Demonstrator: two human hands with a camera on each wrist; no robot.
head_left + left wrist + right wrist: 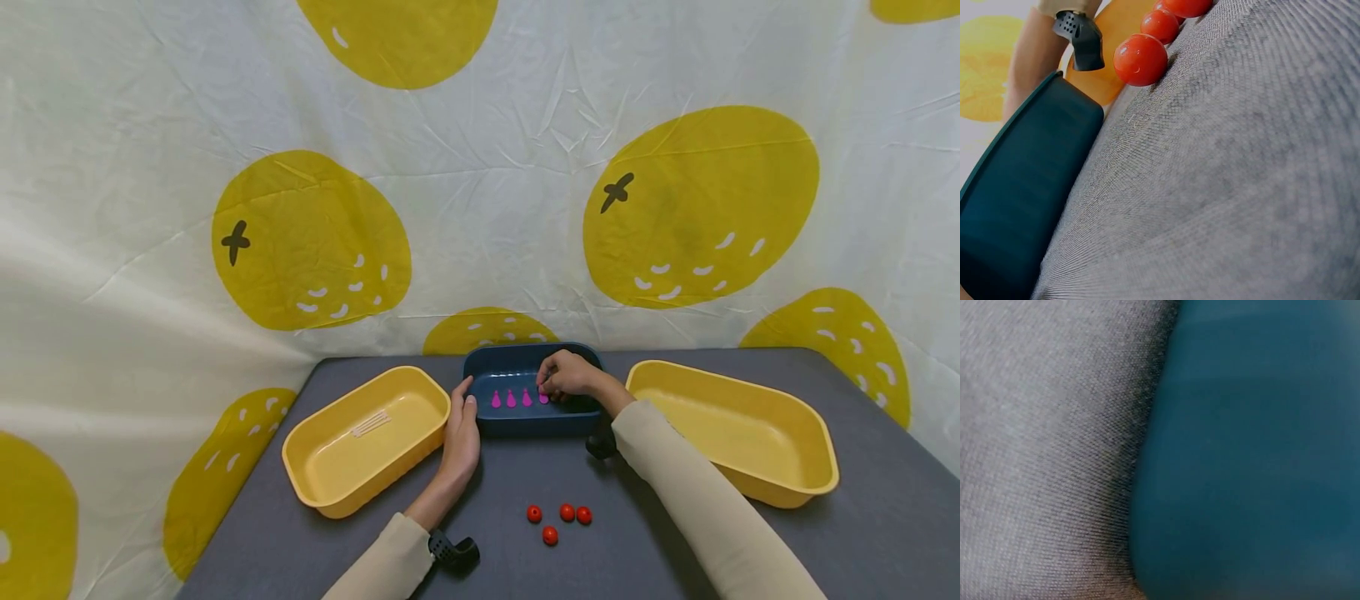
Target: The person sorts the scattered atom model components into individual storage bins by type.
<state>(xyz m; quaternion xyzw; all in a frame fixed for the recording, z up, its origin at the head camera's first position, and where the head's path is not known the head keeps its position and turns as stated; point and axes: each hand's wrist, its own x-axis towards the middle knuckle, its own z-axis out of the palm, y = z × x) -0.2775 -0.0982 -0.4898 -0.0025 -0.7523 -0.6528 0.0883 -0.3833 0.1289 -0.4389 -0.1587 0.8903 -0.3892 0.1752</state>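
A dark blue tray (540, 427) stands at the back middle of the table. Inside it is a row of small pink pear-shaped pieces (512, 399). My right hand (567, 375) reaches over the tray, its curled fingers pinching the rightmost pink piece (543, 399), which they partly cover. Against the tray's left end rests my left hand (461, 433), fingers straight. The left wrist view shows the tray's outer wall (1035, 181) at close range; in the right wrist view the tray wall (1247, 456) fills the right side.
Several red beads (550, 535) lie on the grey table in front of the blue tray. A yellow tray (337, 500) on the left contains several thin pale sticks (371, 423). Another yellow tray (780, 492) stands at right, beside my right forearm. A fruit-patterned cloth (510, 208) hangs behind.
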